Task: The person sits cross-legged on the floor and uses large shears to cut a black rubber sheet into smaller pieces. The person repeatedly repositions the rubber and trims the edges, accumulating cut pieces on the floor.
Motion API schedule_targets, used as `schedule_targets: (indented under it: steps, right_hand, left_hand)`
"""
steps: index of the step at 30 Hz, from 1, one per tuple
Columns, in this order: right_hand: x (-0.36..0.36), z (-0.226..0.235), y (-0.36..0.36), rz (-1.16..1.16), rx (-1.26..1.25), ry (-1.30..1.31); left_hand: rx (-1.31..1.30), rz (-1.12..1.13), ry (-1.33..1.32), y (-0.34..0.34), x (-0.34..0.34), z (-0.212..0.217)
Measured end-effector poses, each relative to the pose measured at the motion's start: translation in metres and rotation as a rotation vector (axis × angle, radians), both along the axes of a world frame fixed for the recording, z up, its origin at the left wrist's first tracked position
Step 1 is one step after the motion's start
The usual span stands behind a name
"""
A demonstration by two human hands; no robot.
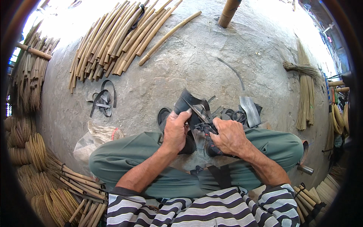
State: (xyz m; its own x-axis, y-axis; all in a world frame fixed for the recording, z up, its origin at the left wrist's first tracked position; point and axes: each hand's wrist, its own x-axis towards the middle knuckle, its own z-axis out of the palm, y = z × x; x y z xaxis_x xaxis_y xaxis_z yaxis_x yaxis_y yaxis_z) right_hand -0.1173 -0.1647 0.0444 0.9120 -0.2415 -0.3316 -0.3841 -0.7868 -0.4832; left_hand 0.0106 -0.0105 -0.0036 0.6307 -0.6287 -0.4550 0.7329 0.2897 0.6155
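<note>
My left hand pinches a black rubber sheet between thumb and fingers, just in front of my lap. My right hand is closed round the dark, wrapped handles of a pair of scissors. The metal blades point up and left and lie against the rubber; whether they cut into it I cannot tell. Beyond my right hand lie a flat grey-black rubber piece and several dark scraps. A black sandal shows beside my left hand.
Bamboo poles lie across the far left floor, with black strips nearer. A whitish sack sits by my left knee. One bamboo post stands far ahead. Straw bundles lie right; broom bundles stand left.
</note>
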Motion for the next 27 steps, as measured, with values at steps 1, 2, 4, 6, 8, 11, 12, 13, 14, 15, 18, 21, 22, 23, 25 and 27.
schedule_targets:
  steps: [1,2,4,6,8,11,12,13,14,15,18,21,22,23,25,27]
  right_hand:
    - [0.0,-0.001,0.0,-0.001,0.001,0.007]
    - [0.0,-0.001,0.0,-0.003,0.0,0.016]
    - [0.001,-0.004,0.001,0.014,-0.025,-0.079]
    - [0.002,-0.006,0.002,0.032,-0.089,-0.154]
    - [0.001,-0.007,0.002,0.047,-0.196,-0.206]
    - [0.001,-0.006,0.001,0.028,-0.223,-0.2]
    - [0.001,-0.006,0.002,0.023,-0.224,-0.213]
    - [0.001,-0.005,0.001,0.019,-0.227,-0.226]
    - [0.002,-0.005,0.001,0.014,-0.23,-0.238]
    - [0.002,-0.004,0.001,0.008,-0.2,-0.22]
    - [0.003,-0.001,0.001,-0.004,-0.107,-0.134]
    - [0.002,0.001,-0.001,-0.012,-0.038,-0.023]
    - [0.002,0.001,-0.001,-0.009,-0.026,-0.018]
    - [0.002,0.001,0.0,-0.007,-0.013,-0.012]
    - [0.001,0.0,0.0,-0.001,0.0,0.026]
    - [0.001,-0.003,0.0,0.022,-0.023,-0.035]
  left_hand:
    - [-0.048,0.021,0.042,-0.001,0.003,0.0]
    - [-0.058,0.035,0.056,-0.002,0.007,0.0]
    - [-0.051,0.08,0.086,-0.002,0.011,0.002]
    - [-0.059,0.077,0.011,-0.002,0.01,0.003]
    - [-0.03,0.07,-0.065,-0.002,-0.001,0.005]
    - [-0.002,0.024,-0.114,-0.002,-0.014,0.006]
    - [0.055,0.013,-0.088,-0.002,-0.016,0.006]
    - [0.017,0.011,-0.108,-0.001,-0.019,0.006]
    - [0.023,-0.006,-0.115,-0.001,-0.018,0.006]
    - [0.029,-0.021,-0.122,0.0,-0.017,0.005]
    - [0.079,-0.06,-0.105,0.003,-0.008,0.003]
    - [0.046,-0.069,-0.017,0.002,-0.002,0.002]
    - [0.033,-0.069,0.038,0.001,0.0,0.001]
    - [-0.007,-0.036,0.068,0.001,0.003,0.002]
    - [-0.058,0.026,0.162,0.0,0.008,0.003]
    - [-0.057,0.068,0.128,0.0,0.009,0.004]
